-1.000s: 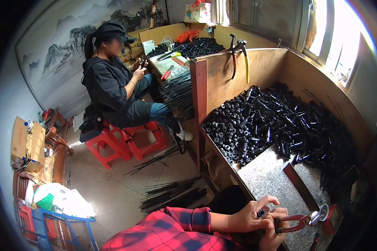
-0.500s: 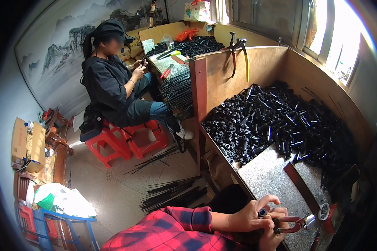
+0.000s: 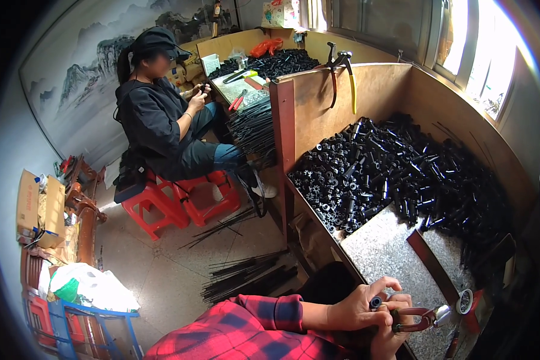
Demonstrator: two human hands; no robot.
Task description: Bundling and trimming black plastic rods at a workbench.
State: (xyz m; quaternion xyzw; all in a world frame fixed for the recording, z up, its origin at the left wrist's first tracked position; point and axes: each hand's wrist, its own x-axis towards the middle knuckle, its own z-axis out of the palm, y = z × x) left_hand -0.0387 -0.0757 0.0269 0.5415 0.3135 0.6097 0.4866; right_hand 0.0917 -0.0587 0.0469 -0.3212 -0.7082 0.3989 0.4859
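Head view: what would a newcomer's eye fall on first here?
Likely the big heap of black parts on the right, walled by wooden boards. Next, the red-handled pliers in the right hand, lower right, beside the left hand with its black tubular part. Then the co-worker on red stools, upper left.

**Workroom interior, daylit**

Wall (image 3: 6,114), left: pale, plain. Mural (image 3: 108,60), adjoining: misty mountain landscape, greys and whites. Window (image 3: 491,60), upper right: metal frame, panes glaring with daylight. Floor (image 3: 162,264): pale, thin joint lines, brightly lit patch toward the left. Stools (image 3: 173,207): two, red, side by side. Partition (image 3: 342,99): upright wooden panel, dark red end post. Furniture piece (image 3: 87,237), far left: reddish-brown wood, articles heaped on it.
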